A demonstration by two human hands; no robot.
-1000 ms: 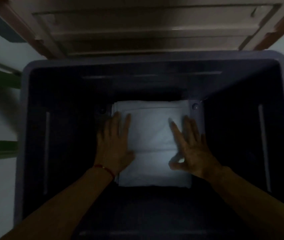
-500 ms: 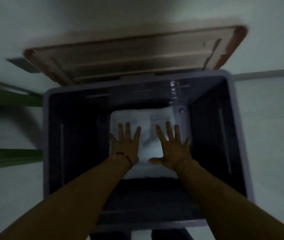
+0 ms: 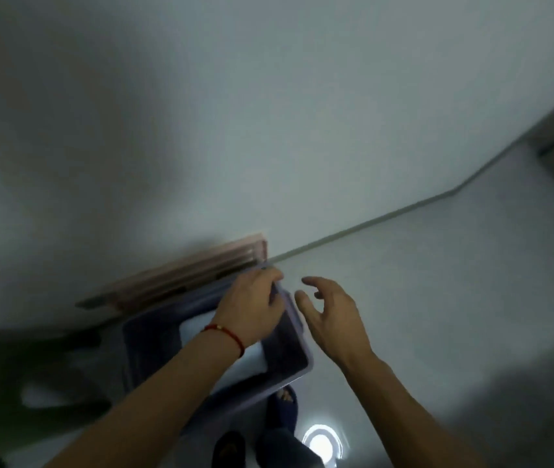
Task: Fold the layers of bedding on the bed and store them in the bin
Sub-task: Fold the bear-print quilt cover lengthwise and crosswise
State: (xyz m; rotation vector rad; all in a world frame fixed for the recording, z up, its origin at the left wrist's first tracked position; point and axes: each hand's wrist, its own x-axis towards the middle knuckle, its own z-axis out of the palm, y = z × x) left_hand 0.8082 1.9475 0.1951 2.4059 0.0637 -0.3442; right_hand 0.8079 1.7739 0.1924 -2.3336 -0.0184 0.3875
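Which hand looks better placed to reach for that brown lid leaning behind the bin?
Probably the left hand: it is at the bin rim's far corner, right beside the lid. The right hand hovers open over the floor, farther from it.

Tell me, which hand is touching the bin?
The left hand, the one with the red wrist string; its fingers rest on the bin's rim. The right hand hovers beside it.

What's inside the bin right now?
Inside the bin lies white folded bedding on the bottom. The left hand, at the far rim, and its forearm cover much of it, so how many layers are stacked cannot be seen.
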